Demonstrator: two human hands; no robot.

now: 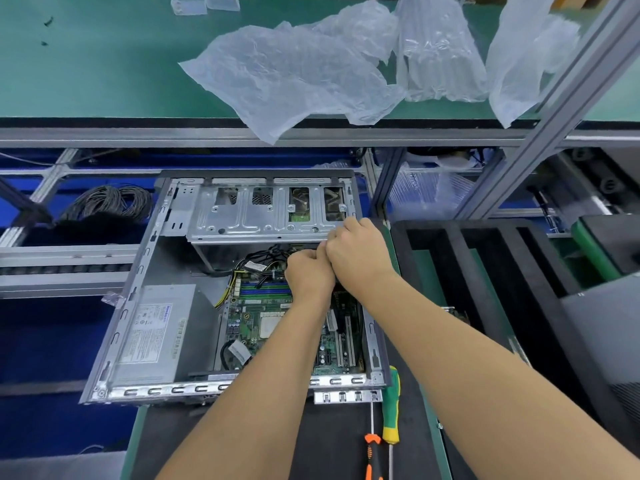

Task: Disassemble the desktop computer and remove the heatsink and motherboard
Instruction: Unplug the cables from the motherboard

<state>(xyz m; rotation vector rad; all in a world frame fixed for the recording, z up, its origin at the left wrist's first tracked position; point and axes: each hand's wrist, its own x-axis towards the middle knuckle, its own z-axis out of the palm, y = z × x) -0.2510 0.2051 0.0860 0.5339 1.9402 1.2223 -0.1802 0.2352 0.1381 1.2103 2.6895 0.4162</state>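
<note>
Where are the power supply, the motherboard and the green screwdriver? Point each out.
power supply [152, 336]: head view, on its labelled top face.
motherboard [258, 308]: head view, on bare green board left of the arm.
green screwdriver [391, 407]: head view, on its green handle.

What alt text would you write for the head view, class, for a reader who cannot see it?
Both hands, left hand and right hand, are curled together over the black cables inside an open desktop computer case, just above the green motherboard. A power supply sits at the case's left; two screwdrivers lie by its near right corner.
</note>
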